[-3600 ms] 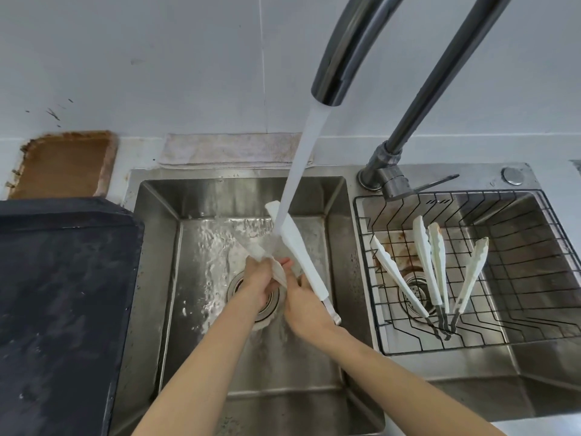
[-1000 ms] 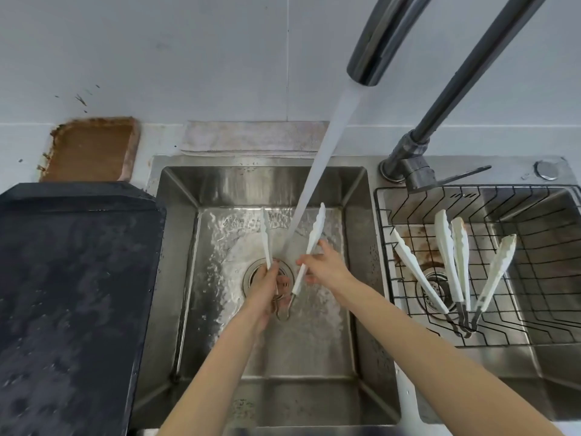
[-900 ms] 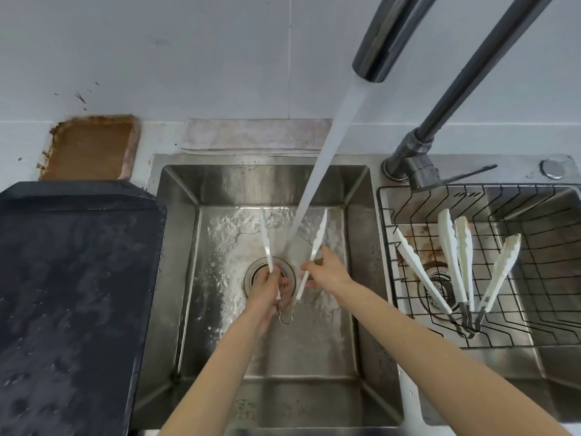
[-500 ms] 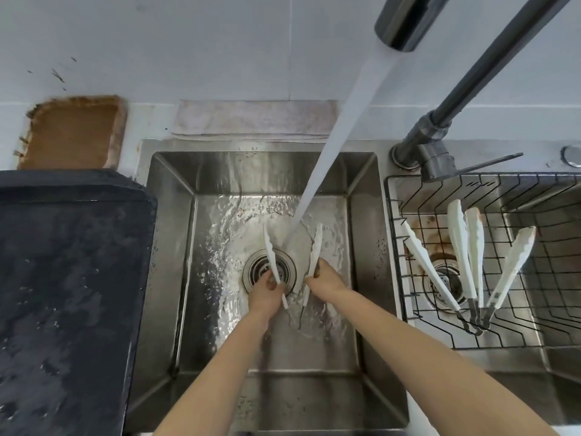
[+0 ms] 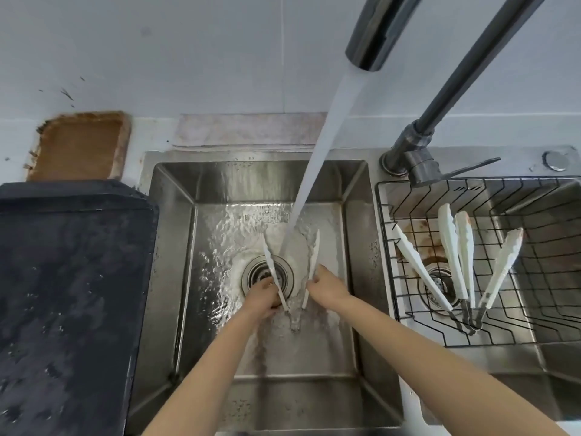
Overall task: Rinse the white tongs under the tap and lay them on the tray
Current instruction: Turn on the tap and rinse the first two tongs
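While water [image 5: 327, 146] pours from the tap [image 5: 382, 29] into the left basin of a steel sink [image 5: 176, 247], a person holds a pair of white tongs [image 5: 311, 265] spread in a V over the drain [image 5: 261, 273]. The left hand [image 5: 262, 297] is curled around the left arm of the tongs, which runs up past the fingers toward the back of the basin; the right hand [image 5: 327, 286] pinches the right arm low down, so that its white blade stands clear above the fingertips. The stream lands between the two arms, close to their tips. The hinged end sits low between the two hands, blurred by running water. On the counter to the left lies a dark tray [image 5: 69, 294], its surface beaded with drops, well apart from the tongs. In the right basin, a black wire basket [image 5: 540, 278] holds more white tongs [image 5: 456, 256], leaning with their hinges down.
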A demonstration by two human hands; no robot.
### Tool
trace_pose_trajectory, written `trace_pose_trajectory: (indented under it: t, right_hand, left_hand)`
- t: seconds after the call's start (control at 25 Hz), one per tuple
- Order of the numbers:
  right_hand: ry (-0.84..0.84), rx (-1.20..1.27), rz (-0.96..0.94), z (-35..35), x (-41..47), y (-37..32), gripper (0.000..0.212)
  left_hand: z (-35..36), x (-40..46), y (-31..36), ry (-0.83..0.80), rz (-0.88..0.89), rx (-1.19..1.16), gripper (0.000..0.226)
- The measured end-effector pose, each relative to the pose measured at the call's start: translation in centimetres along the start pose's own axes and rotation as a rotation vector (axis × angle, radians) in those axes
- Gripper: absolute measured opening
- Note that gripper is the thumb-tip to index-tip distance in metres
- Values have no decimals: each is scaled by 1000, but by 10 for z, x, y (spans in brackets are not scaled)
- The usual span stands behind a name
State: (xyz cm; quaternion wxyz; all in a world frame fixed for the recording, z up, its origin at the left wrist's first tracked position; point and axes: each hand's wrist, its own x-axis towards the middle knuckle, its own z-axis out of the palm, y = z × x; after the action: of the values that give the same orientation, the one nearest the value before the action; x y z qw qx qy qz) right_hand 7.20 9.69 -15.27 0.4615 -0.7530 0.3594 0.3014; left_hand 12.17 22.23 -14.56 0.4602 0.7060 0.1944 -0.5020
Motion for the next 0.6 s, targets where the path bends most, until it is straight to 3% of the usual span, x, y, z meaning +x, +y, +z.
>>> trace_pose_trajectory:
  t: [0.16,0.28,0.4,0.6]
  right_hand:
    - [-1,-48,-122,-22,-29,-18,52]
    - [56,-118,-254,-47,-59,-28,57]
    - [150,-373,-384,-71,-87,-27,56]
    - [299,-638,-431,-109,-116,-7,51]
  left_hand:
    - [-5,-24,17,62,120,219,43]
    - [-1,-48,37,91,276,617,42]
    - [11,-72,57,108,379,954,45]
    - [35,-109,84,170,512,1225,48]
